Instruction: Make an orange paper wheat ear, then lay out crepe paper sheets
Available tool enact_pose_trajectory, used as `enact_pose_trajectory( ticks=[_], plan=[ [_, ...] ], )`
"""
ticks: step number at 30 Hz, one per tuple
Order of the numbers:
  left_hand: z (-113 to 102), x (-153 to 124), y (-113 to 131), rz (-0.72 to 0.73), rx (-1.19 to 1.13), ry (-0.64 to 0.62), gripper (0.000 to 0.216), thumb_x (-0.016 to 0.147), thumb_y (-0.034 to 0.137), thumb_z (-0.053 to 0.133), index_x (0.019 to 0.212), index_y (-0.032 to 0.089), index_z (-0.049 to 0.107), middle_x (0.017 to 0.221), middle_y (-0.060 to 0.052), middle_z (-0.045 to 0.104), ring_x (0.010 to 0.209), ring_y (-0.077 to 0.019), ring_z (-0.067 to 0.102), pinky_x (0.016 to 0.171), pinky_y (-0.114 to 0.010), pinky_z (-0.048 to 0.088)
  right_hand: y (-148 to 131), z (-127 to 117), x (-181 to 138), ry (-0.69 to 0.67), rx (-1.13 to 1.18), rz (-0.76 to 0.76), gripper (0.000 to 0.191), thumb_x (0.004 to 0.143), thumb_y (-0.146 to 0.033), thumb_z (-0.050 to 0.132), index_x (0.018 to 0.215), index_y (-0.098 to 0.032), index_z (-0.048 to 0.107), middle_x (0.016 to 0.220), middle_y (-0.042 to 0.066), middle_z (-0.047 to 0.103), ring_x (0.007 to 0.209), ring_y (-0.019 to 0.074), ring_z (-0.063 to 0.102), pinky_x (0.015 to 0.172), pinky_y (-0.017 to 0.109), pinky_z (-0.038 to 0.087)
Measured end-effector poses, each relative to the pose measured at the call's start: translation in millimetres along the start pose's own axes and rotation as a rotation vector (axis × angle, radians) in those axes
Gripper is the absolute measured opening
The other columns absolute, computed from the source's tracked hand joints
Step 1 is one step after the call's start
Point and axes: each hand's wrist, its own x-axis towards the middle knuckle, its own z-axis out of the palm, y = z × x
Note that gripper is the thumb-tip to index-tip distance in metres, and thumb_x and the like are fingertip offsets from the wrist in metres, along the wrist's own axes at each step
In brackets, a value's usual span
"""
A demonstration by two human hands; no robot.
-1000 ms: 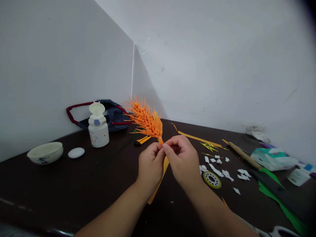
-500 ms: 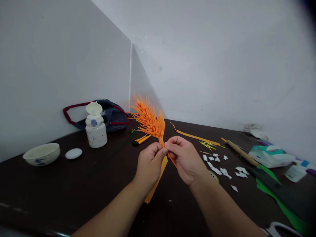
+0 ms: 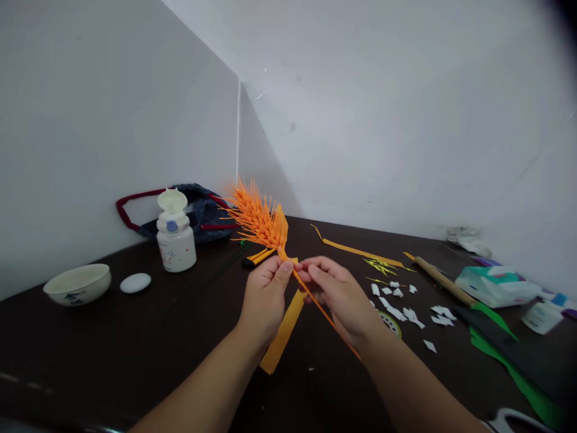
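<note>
An orange paper wheat ear [image 3: 256,218] with spiky bristles points up and to the left above the dark table [image 3: 135,343]. Its thin orange stem [image 3: 325,315] runs down to the right past my right wrist. My left hand [image 3: 265,298] pinches the stem just below the ear, and an orange paper strip [image 3: 283,329] hangs down from that spot. My right hand [image 3: 341,296] is closed on the stem right beside the left fingers.
A white glue bottle [image 3: 175,239] with its lid flipped up, a white bowl [image 3: 77,284] and a white oval piece [image 3: 135,282] are at the left. A dark bag [image 3: 202,211] lies in the corner. White paper scraps [image 3: 401,308], a wooden stick [image 3: 439,281], green paper [image 3: 509,367] and a tissue pack [image 3: 496,287] lie at the right.
The wheat ear has tilted further left and lower. The stem now shows long under my right hand, and the orange strip hangs more openly below my left hand.
</note>
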Motion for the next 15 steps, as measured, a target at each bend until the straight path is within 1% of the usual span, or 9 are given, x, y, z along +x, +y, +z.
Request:
enact_pose_trajectory(
  ticks=[2,3,5,7,9,11,13,15],
  plan=[
    [0.0,0.6,1.3,-0.031,-0.028,0.01,0.019,0.085,0.03,0.053,0.078,0.017,0.065,0.066,-0.001,0.065,0.068,-0.0142,0.059,0.073,-0.028,0.044,2.2,-11.4,-3.4,-0.115,-0.119,0.068,0.028,0.08,-0.044,0.056,0.083,-0.017,0.064,0.071,0.002,0.062,0.055,0.0107,0.053,0.051,0.023,0.039],
    [0.3,0.5,2.0,-0.048,-0.04,0.005,0.019,0.085,0.03,0.053,0.078,0.017,0.065,0.066,-0.001,0.066,0.066,-0.0141,0.059,0.072,-0.029,0.045,3.5,-15.9,-4.7,-0.155,-0.142,0.083,0.032,0.082,-0.047,0.053,0.082,-0.017,0.064,0.069,0.002,0.062,0.052,0.0103,0.052,0.049,0.023,0.038],
    [1.2,0.2,3.5,-0.066,-0.051,-0.008,0.018,0.085,0.029,0.053,0.078,0.018,0.065,0.07,-0.002,0.068,0.066,-0.014,0.06,0.071,-0.029,0.046,5.9,-20.7,-6.2,-0.197,-0.14,0.066,0.035,0.083,-0.05,0.051,0.077,-0.018,0.064,0.068,0.002,0.063,0.048,0.0096,0.051,0.049,0.023,0.038],
    [2.4,-0.3,5.0,-0.047,-0.03,-0.01,0.018,0.085,0.027,0.052,0.077,0.018,0.066,0.077,-0.004,0.07,0.075,-0.0157,0.062,0.075,-0.03,0.047,7.1,-19.6,-6.3,-0.212,-0.129,0.022,0.035,0.083,-0.049,0.051,0.072,-0.018,0.064,0.069,0.002,0.064,0.048,0.0094,0.051,0.049,0.023,0.039],
    [3.8,-0.7,6.2,-0.025,-0.003,-0.014,0.02,0.085,0.026,0.051,0.078,0.017,0.068,0.085,-0.007,0.071,0.089,-0.0181,0.062,0.083,-0.031,0.046,7.0,-14.8,-5.4,-0.211,-0.125,0.0,0.034,0.083,-0.047,0.052,0.069,-0.018,0.064,0.068,0.001,0.064,0.047,0.0091,0.05,0.048,0.023,0.04],
    [5.3,-1.1,6.5,-0.036,-0.007,-0.039,0.022,0.086,0.026,0.051,0.079,0.016,0.069,0.091,-0.008,0.071,0.095,-0.0192,0.061,0.089,-0.033,0.044,6.6,-9.2,-3.9,-0.185,-0.114,-0.006,0.033,0.082,-0.044,0.053,0.066,-0.018,0.064,0.06,-0.001,0.061,0.043,0.0081,0.047,0.045,0.023,0.037],
    [6.5,-1.4,5.8,-0.061,-0.035,-0.056,0.022,0.086,0.027,0.051,0.081,0.016,0.069,0.094,-0.009,0.07,0.092,-0.019,0.061,0.089,-0.034,0.044,6.5,-4.7,-2.1,-0.141,-0.097,-0.012,0.029,0.08,-0.039,0.055,0.062,-0.017,0.063,0.055,-0.003,0.058,0.039,0.0069,0.042,0.042,0.022,0.033],
    [7.5,-1.8,4.4,-0.074,-0.064,-0.061,0.021,0.085,0.027,0.052,0.083,0.015,0.069,0.096,-0.01,0.07,0.089,-0.0189,0.062,0.086,-0.035,0.046,6.8,-2.0,-0.5,-0.082,-0.088,-0.016,0.022,0.076,-0.032,0.057,0.06,-0.017,0.062,0.053,-0.003,0.057,0.039,0.0065,0.042,0.042,0.022,0.031]
  ],
)
